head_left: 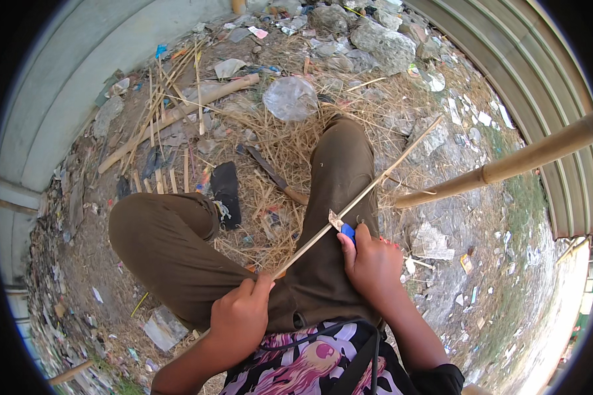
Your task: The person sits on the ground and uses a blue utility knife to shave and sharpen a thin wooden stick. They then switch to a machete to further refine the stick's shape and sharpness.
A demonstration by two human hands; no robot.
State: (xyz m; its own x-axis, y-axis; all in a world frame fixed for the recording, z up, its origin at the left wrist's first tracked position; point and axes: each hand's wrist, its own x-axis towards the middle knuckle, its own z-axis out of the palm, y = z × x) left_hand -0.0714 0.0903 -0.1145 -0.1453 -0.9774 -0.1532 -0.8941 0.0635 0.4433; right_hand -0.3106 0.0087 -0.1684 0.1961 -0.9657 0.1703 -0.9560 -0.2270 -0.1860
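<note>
Closed around the near end of a thin, pale bamboo strip (pixel 362 195) is my left hand (pixel 240 311), low and left of the middle. From there the strip slants up and to the right across my right thigh, its far end over the littered ground. My right hand (pixel 374 264) grips a knife (pixel 346 230) with a blue handle. The short, rusty-looking blade lies against the strip about midway along it. Most of the handle is hidden in my fingers.
A dark machete (pixel 267 168) lies in the straw between my legs. Bamboo sticks (pixel 171 92) are piled across a thick bamboo pole (pixel 178 116) at the far left. Another pole (pixel 507 164) slants in from the right, near corrugated sheeting (pixel 501 59). Rocks (pixel 383 43) lie at the back.
</note>
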